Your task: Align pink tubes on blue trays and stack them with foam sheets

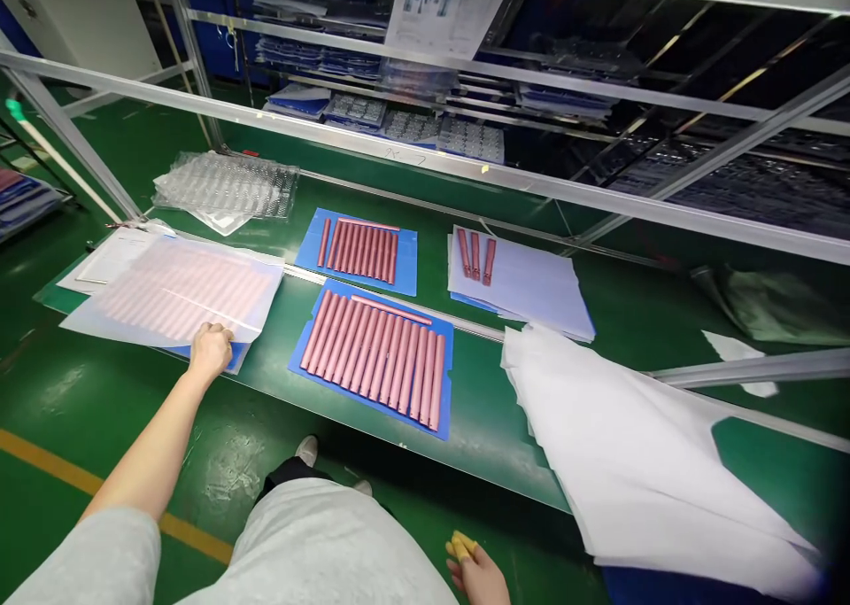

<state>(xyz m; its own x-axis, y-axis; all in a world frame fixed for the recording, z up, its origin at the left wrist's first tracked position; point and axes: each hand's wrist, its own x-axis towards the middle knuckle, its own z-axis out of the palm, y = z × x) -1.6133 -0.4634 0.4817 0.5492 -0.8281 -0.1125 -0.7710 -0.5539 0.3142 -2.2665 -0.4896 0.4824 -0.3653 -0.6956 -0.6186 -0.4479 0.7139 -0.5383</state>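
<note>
Evidently, in the head view, the left hand [211,348] curls its fingers onto the near corner of the translucent sheet [258,277] — thin, frosted, limp — lying over pink rods [159,299] on a blue tray [237,355] at the green bench's [279,383] left end. A light, flat pull would probably spare it creases. The right hand [479,574] sits low, its yellow-capped fingertips [463,547] loosely bent — empty.

Light grey short sleeve [93,556] at 7 o'clock, arm bare below it. Grey garment [319,543] over the lap at 6 (dark cloth just beyond). White shoe [306,450]. Right hand [479,574], approx. 5 o'clock, w/ yellow finger cots [461,547] on fingertips.
</note>
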